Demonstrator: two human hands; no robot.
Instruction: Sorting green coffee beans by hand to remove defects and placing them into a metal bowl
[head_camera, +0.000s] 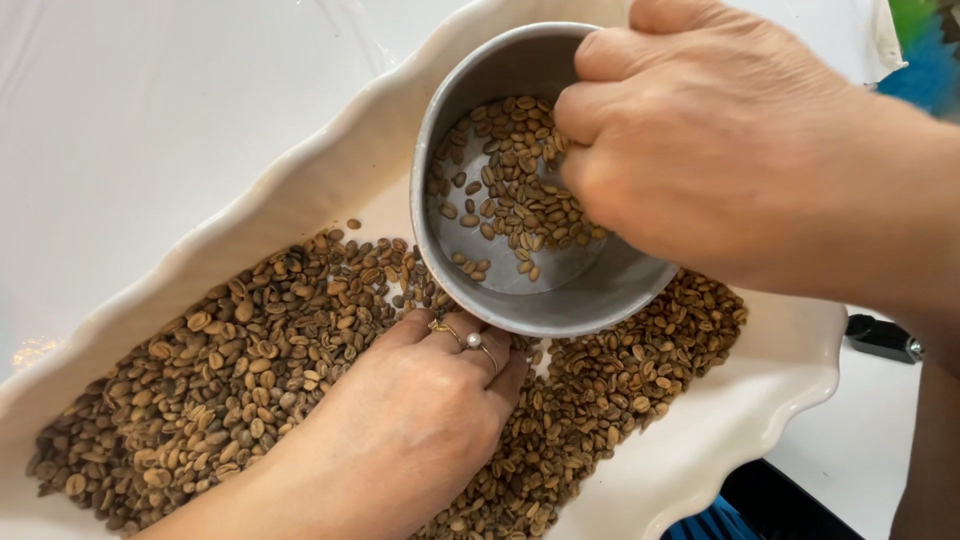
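Note:
My right hand (720, 150) grips the far rim of a round grey metal cup (500, 275), with the fingers curled inside it. The cup holds a small heap of tan coffee beans (515, 185) and is tilted toward me above a white scalloped ceramic dish (780, 380). My left hand (420, 420), with a ring on one finger, rests palm down on the loose coffee beans (230, 380) spread over the dish floor. Its fingertips touch the cup's lower edge, and the fingers look bent over the beans.
The dish sits on a white tabletop (130, 130). A small black object (882, 338) lies on the table to the right of the dish. Something blue and green (925, 55) shows at the top right corner, and a blue item (715, 525) below the dish's near edge.

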